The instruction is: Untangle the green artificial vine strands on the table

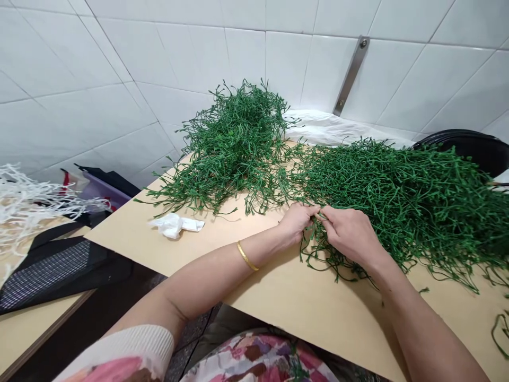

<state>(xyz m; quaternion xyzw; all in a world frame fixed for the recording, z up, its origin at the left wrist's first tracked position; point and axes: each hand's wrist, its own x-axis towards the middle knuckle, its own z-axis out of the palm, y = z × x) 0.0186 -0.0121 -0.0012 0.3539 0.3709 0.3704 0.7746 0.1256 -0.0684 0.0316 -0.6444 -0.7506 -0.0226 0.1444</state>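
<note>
My left hand point(297, 222) and my right hand point(350, 233) meet at the near edge of the green strands, thumbs and fingertips pinched together. Thin green strands point(318, 241) show between and below the fingers; the exact grip is partly hidden. Under and beyond my right hand spreads a wide heap of green strands point(389, 191) with small forked or knotted tips. A second, taller tangle of the same strands point(238, 138) sits to the left, farther back. Both heaps lie on a pale wooden table point(274, 294).
A crumpled white tissue point(175, 226) lies on the table's left side. White plastic sheeting point(330, 124) and a black round object point(467, 143) are behind the heaps, near the tiled wall. White strands point(24, 207) and a black mesh bag point(51, 276) occupy another surface at left.
</note>
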